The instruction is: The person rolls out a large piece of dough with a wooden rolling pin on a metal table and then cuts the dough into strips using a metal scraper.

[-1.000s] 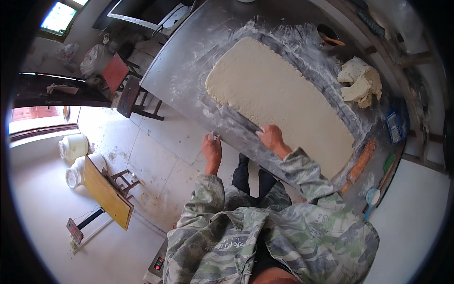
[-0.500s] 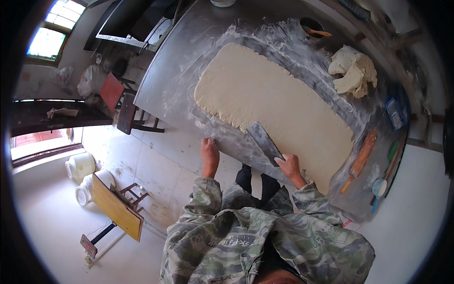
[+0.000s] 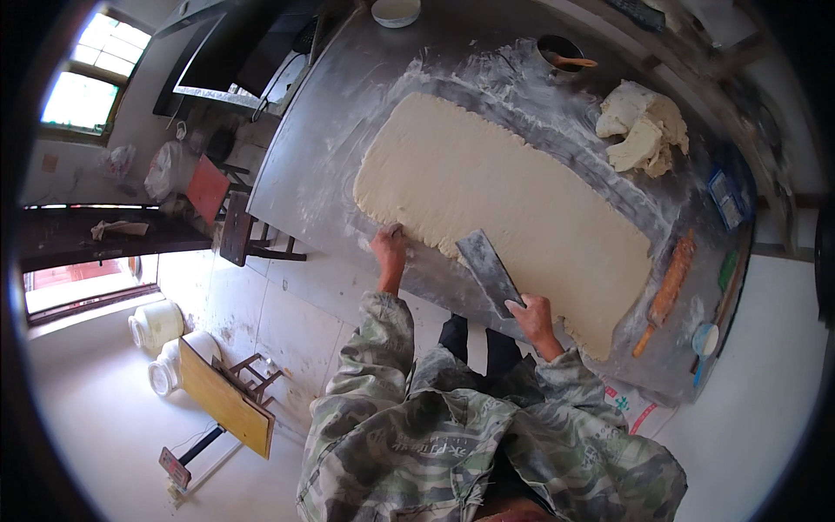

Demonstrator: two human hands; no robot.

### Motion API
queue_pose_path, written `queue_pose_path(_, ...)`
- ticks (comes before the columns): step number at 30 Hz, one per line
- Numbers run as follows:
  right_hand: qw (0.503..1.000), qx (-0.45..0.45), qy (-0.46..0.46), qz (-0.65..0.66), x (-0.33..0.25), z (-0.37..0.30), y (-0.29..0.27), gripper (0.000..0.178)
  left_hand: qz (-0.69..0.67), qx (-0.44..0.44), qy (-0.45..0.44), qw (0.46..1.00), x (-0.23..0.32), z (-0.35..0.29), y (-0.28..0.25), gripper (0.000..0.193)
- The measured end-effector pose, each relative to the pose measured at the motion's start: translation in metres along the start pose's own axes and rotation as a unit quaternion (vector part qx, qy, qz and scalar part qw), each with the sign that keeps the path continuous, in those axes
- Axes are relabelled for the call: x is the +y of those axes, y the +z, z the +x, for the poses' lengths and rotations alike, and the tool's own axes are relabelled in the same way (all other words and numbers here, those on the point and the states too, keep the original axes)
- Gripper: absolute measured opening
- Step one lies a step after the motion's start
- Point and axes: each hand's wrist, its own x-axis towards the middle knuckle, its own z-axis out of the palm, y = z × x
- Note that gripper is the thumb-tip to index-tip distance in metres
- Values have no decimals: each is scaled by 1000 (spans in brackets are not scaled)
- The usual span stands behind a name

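Observation:
A wide, flat sheet of pale dough [image 3: 504,191] lies on the floured metal table. My right hand [image 3: 535,320] is closed round the handle end of a broad-bladed kitchen knife [image 3: 489,271]. Its grey blade lies over the dough's near edge, slanting up and left from the hand. At that same edge, farther left, my left hand [image 3: 389,250] has its fingers bent together against the rim of the dough; what they pinch, if anything, is hidden.
A lump of dough [image 3: 645,129] sits at the far right, near a dark pot [image 3: 564,54] with a wooden handle across it. Along the right side lie a rolling pin [image 3: 670,287] and a blue-handled scoop [image 3: 704,339]. A white bowl [image 3: 397,10] stands at the far edge.
My left hand has moved away from the table's near edge and reached the dough's rim. The right hand keeps its grip on the knife, which has hardly shifted. The whole view has tilted slightly.

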Motion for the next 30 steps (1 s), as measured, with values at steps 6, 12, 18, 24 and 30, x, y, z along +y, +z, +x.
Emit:
queue_pose_path(6, 996, 61, -51, 39, 10, 0, -12, 31, 58, 30, 15, 998, 25, -1, -6, 23)
queue_pose_path(12, 972, 47, 74, 219, 36, -25, -55, 25, 160, -24, 189, 969, 28, 2, 1, 30)
queue_pose_path(18, 856, 191, 269, 399, 99, -79, -140, 15, 162, -32, 105, 981, 31, -4, -4, 30)
queue_pose_path(24, 765, 390, 262, 441, 181, -137, -245, 28, 129, -52, 83, 987, 67, -19, 3, 31)
queue_pose_path(30, 717, 413, 241, 507, 283, -180, -315, 30, 126, -33, 70, 989, 88, -55, 23, 28)
